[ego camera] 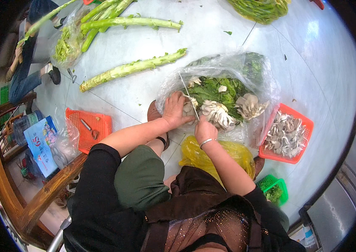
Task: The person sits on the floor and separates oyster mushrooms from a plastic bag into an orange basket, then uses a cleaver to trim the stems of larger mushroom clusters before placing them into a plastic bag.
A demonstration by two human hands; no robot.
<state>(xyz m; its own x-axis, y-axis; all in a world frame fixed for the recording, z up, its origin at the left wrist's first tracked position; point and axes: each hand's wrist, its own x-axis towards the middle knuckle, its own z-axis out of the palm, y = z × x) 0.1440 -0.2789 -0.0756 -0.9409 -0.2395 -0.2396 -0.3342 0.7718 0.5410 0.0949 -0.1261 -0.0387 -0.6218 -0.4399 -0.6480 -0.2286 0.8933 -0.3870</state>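
Observation:
In the head view my right hand (205,129) is closed on a knife (188,91), its thin blade pointing up and left beside my other hand. Fingers of my left hand (176,110) press on an oyster mushroom cluster (190,107) next to the blade; whether the edge touches it I cannot tell. More oyster mushroom clusters (217,114) lie on dark green leaves (209,91) in a spread clear plastic bag (269,78). To the right, loose mushroom pieces (286,134) fill a red plastic basket (309,132). A yellow plastic bag (234,151) lies below my hands.
A peeled stem (134,68) lies beyond my left hand, with several more stems (130,22) behind. At left are a red basket (83,137) holding a peeler (89,128), and a wooden frame (52,189). Another person (27,75) holds a stem. A green basket (283,192) stands at lower right.

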